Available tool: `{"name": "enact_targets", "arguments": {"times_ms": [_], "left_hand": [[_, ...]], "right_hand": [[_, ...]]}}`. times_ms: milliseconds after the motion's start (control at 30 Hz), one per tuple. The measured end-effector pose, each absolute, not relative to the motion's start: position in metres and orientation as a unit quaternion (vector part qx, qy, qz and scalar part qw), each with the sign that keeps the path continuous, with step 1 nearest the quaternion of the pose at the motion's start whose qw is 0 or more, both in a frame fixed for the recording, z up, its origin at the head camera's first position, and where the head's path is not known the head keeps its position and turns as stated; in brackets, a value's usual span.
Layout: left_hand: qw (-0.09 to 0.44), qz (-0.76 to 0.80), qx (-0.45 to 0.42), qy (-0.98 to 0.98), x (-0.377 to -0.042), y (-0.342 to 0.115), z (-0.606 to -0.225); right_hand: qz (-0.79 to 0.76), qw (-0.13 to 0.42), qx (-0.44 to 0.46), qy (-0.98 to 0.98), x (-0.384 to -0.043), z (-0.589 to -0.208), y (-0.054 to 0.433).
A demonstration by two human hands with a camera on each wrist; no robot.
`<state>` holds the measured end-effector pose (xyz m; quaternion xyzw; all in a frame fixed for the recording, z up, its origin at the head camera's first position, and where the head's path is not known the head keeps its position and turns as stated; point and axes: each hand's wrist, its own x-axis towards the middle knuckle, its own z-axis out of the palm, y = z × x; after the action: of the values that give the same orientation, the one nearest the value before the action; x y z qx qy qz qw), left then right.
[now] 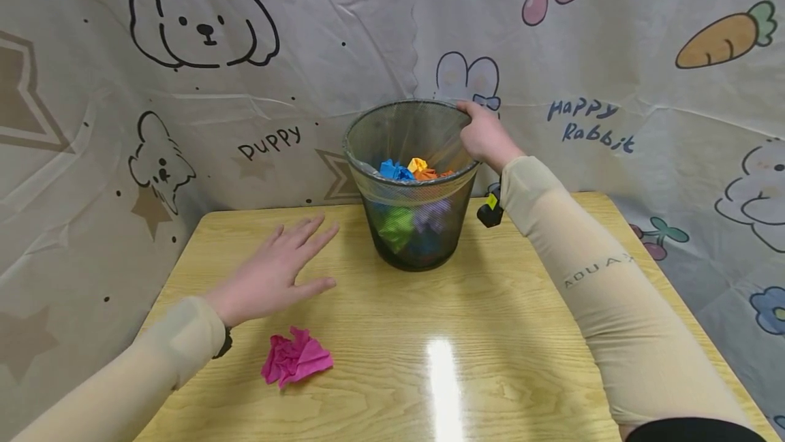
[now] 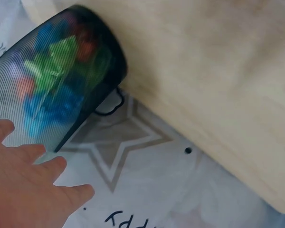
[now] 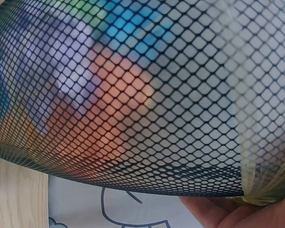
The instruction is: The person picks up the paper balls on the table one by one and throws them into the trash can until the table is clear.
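A black mesh wastebasket (image 1: 411, 251) stands upright near the table's back edge, lined with a clear plastic bag. Crumpled paper in blue (image 1: 395, 170), yellow, orange, green (image 1: 397, 227) and purple lies inside it. My right hand (image 1: 487, 135) grips the basket's right rim; in the right wrist view its fingers (image 3: 213, 209) touch the outside near the gathered liner (image 3: 256, 192). Fingers spread, my left hand (image 1: 276, 272) hovers over the table, left of the basket and apart from it. Closer to me lies a crumpled pink paper (image 1: 296, 358).
The wooden table (image 1: 380, 360) has its back edge close to a printed cloth (image 1: 368, 33). This cloth also hangs along the left and right sides. A small black device with a yellow mark (image 1: 490, 209) shows at my right wrist.
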<state>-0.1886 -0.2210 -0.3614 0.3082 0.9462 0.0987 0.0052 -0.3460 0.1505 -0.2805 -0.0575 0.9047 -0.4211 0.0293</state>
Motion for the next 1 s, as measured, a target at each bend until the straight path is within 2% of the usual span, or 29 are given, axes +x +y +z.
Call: {"name": "enact_targets", "arguments": {"times_ms": [500,767,1000], "left_hand": [[0.095,0.120,0.284,0.946,-0.153,-0.240,-0.400],[0.183,0.143,0.218,0.948,-0.143,-0.242,-0.408],[0.205,0.149,0.169,0.953,-0.137,-0.241,-0.418]], "right_hand": [[-0.416,0.028,-0.057,0.907,-0.348,-0.283,0.152],[-0.414,0.036,-0.058,0.907,-0.353,-0.285,0.154],[-0.416,0.031,-0.061,0.907,-0.353,-0.285,0.154]]}}
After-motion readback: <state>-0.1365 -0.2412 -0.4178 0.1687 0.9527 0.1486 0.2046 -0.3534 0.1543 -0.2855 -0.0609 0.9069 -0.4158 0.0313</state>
